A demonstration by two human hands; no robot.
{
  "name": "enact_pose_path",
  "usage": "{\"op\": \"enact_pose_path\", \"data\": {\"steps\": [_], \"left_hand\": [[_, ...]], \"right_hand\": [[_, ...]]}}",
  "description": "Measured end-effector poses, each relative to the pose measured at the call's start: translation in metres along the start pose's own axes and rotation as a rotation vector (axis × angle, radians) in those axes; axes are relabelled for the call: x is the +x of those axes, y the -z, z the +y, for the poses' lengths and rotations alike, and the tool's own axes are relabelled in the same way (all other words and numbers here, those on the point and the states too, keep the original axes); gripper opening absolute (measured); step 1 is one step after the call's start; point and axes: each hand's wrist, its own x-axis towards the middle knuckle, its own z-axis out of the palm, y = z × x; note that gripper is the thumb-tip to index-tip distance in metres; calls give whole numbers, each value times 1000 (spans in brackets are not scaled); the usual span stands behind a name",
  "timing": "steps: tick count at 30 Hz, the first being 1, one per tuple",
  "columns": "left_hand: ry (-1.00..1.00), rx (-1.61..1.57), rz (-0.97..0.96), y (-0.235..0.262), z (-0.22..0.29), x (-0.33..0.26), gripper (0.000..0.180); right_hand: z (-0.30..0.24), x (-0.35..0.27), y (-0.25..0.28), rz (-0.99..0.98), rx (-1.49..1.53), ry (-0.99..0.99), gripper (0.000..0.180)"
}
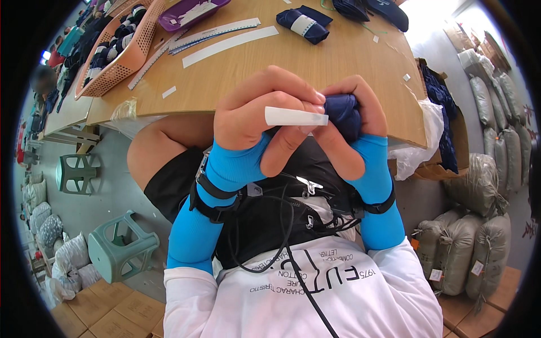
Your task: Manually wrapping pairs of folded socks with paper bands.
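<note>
Both my hands are raised close to the camera, above my lap and in front of the wooden table (236,73). My left hand (253,115) pinches a white paper strip (294,116) between thumb and fingers. My right hand (360,121) grips a small rolled bundle of navy blue fabric (344,112), and the strip's end touches it. Blue sleeves cover both forearms.
On the table lie an orange basket (121,53) of dark bundles, a purple tray (189,12), long white strips (231,45) and a banded navy bundle (304,23). Green plastic stools (118,248) stand on the floor at left. Filled sacks (468,248) and a carton with dark fabric (442,112) sit at right.
</note>
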Motion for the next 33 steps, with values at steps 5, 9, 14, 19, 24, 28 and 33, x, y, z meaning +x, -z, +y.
{"op": "enact_pose_path", "data": {"steps": [5, 9, 14, 19, 24, 28, 33], "left_hand": [[-1, -60, 38, -2, -2, -1, 19], [136, -87, -43, 2, 3, -3, 13], [132, -82, -98, 5, 3, -1, 19], [147, -121, -164, 7, 3, -4, 21], [293, -226, -155, 2, 7, -5, 21], [271, -170, -130, -2, 9, -6, 23], [194, -127, -151, -2, 13, 1, 21]], "right_hand": [[-1, 1, -3, 18, 30, 39, 33], [-1, 3, -9, 120, 184, -2, 27], [-5, -3, 6, -13, 292, -251, 34], [8, -2, 19, -102, 65, 144, 53], [23, 18, 34, -143, -390, 590, 66], [16, 15, 29, -94, -459, 649, 57], [18, 9, 28, -28, -459, 604, 53]]}}
